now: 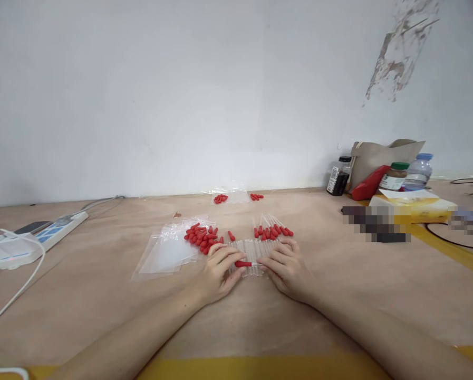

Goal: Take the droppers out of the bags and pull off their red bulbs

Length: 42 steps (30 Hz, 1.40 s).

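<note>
My left hand [221, 270] is closed, its fingertips pinching the round end of a red rubber dropper bulb [244, 264]. My right hand [286, 269] is closed on a thin clear dropper tube [256, 264], which lies in line with the bulb's narrow end; bulb and tube meet. Beneath both hands lies a row of loose clear tubes [249, 249]. Beyond my left hand is a pile of red bulbs [200, 237], with one single bulb [231, 236] beside it. Several droppers with red bulbs fitted [271, 232] lie beyond my right hand.
Clear plastic bags [165, 250] lie left of the bulb pile. More red-bulbed droppers [220, 199] rest near the wall. At left is a power strip [42, 243] with a white cable. Bottles, including a dark one [339, 177], and a tissue pack [414, 206] stand at right.
</note>
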Each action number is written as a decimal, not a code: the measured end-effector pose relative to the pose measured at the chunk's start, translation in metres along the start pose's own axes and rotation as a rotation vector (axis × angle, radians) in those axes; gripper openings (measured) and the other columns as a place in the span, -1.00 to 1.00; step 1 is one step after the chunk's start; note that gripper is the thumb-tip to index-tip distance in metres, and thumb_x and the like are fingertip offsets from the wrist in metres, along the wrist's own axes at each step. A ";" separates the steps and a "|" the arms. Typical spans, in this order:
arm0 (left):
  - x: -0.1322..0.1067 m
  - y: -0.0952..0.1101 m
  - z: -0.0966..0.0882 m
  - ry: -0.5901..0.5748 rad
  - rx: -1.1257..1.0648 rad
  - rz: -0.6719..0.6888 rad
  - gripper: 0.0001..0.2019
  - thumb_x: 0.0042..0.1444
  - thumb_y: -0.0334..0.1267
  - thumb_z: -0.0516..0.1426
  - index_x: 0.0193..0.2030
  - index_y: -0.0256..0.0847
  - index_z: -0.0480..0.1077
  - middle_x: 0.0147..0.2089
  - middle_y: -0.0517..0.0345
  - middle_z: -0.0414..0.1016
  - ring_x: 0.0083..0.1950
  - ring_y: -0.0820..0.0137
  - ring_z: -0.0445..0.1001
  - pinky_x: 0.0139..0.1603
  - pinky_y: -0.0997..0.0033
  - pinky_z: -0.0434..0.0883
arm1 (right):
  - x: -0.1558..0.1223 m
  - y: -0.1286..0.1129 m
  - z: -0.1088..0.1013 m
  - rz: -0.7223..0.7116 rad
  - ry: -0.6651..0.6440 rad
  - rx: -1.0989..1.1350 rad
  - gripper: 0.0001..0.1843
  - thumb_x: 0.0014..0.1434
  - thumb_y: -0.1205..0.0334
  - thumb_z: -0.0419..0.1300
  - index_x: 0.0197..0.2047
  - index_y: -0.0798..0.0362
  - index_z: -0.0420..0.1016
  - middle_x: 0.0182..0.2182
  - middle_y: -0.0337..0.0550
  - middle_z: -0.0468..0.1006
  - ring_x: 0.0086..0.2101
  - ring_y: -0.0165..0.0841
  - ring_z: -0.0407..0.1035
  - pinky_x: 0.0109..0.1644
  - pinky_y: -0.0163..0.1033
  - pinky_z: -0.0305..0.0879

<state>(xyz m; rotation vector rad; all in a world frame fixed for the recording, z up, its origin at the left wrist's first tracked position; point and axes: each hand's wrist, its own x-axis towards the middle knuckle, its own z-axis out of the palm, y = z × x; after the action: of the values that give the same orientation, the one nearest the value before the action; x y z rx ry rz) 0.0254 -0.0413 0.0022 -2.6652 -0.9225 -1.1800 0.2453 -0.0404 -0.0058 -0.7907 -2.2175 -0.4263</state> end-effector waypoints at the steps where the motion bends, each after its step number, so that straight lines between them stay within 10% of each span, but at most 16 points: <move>1: 0.001 0.001 0.000 -0.023 0.022 0.007 -0.76 0.08 -0.26 0.08 -0.08 -0.13 0.32 -0.15 0.08 0.46 -0.11 0.36 0.38 0.05 0.18 0.17 | 0.000 -0.001 0.000 -0.004 0.002 0.002 -0.80 0.15 0.30 0.02 -0.23 0.00 0.46 -0.55 -0.24 0.40 -0.40 -0.42 0.20 -0.02 -0.11 -0.03; 17: -0.004 0.006 -0.013 -0.180 0.087 0.051 -0.83 0.16 -0.32 -0.04 -0.38 -0.18 0.34 -0.43 0.16 0.41 -0.29 0.40 0.34 -0.03 0.21 0.18 | -0.008 -0.002 -0.009 -0.062 0.023 0.048 -0.79 0.14 0.31 0.01 -0.39 0.00 0.45 -0.65 -0.29 0.35 -0.47 -0.44 0.13 -0.12 -0.18 -0.03; 25: -0.006 -0.023 -0.031 0.087 0.008 -0.195 -0.82 0.15 -0.33 -0.02 -0.16 -0.13 0.36 -0.20 0.09 0.37 -0.14 0.39 0.35 -0.13 0.36 0.33 | -0.008 0.033 -0.017 0.436 0.078 0.102 -0.76 0.14 0.11 0.04 -0.27 -0.07 0.52 -0.42 -0.19 0.55 -0.39 -0.38 0.35 -0.13 -0.19 0.04; 31: 0.035 -0.052 -0.039 -0.047 0.166 -0.512 -0.73 0.12 -0.32 -0.07 -0.14 -0.21 0.39 -0.27 0.09 0.35 -0.23 0.38 0.39 -0.18 0.35 0.34 | -0.008 0.041 -0.008 0.623 0.051 0.174 -0.70 0.13 0.10 -0.01 -0.22 -0.02 0.50 -0.28 -0.13 0.55 -0.26 -0.28 0.39 -0.18 -0.21 0.20; 42: 0.054 -0.064 -0.016 -0.239 0.443 -0.499 -0.93 0.00 -0.27 0.03 -0.36 -0.14 0.31 -0.33 0.15 0.46 -0.21 0.27 0.38 -0.05 0.17 0.09 | -0.009 0.026 -0.005 0.336 0.008 -0.114 -0.77 0.12 0.32 0.02 -0.32 -0.03 0.51 -0.40 -0.18 0.54 -0.30 -0.37 0.34 -0.17 -0.22 -0.02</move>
<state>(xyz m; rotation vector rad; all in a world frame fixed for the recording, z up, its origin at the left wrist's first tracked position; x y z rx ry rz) 0.0076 0.0323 0.0410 -2.3045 -1.7283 -0.6059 0.2695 -0.0263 -0.0074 -1.1962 -2.0146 -0.3902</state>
